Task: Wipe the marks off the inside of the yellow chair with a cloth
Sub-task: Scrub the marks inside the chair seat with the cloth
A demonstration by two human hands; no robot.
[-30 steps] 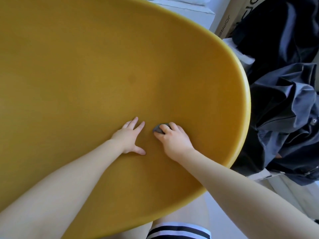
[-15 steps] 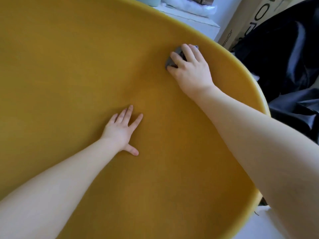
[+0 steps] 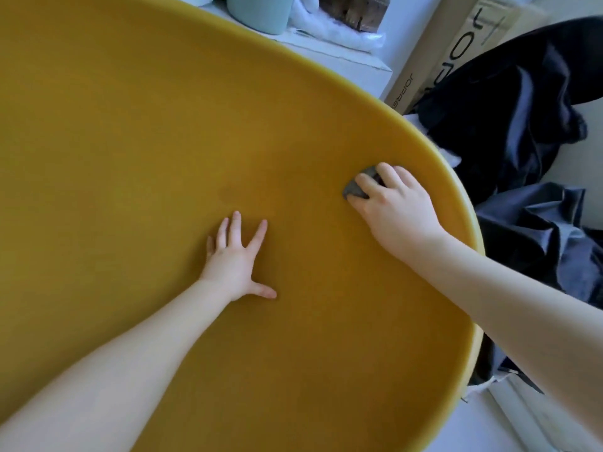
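Nearest the camera, two bare forearms are reaching forward into the yellow chair, whose broad curved inside is filling most of the view. The left hand is lying flat on the seat surface with fingers spread wide and thumb out to the side, holding nothing; it looks to be bracing the shell.

Further out and to the right, the right hand is pressing a small grey cloth against the inner wall, just inside the raised rim. The fingers are curling over the cloth and covering most of it, so only a bunched corner is showing at the fingertips. A faint darker spot is sitting on the yellow surface beyond the left hand's fingertips, well apart from the cloth; it may be one of the marks left to wipe.

The shell looks hard, smooth and stiff, so it should be taking firm rubbing without flexing, though a smooth curve may be letting the cloth slide. The cloth looks soft and light, best kept wadded under the fingertips rather than pinched at an edge.

Beyond the rim, dark clothing is lying heaped to the right, with a cardboard box behind it and a pale green container at the top edge.
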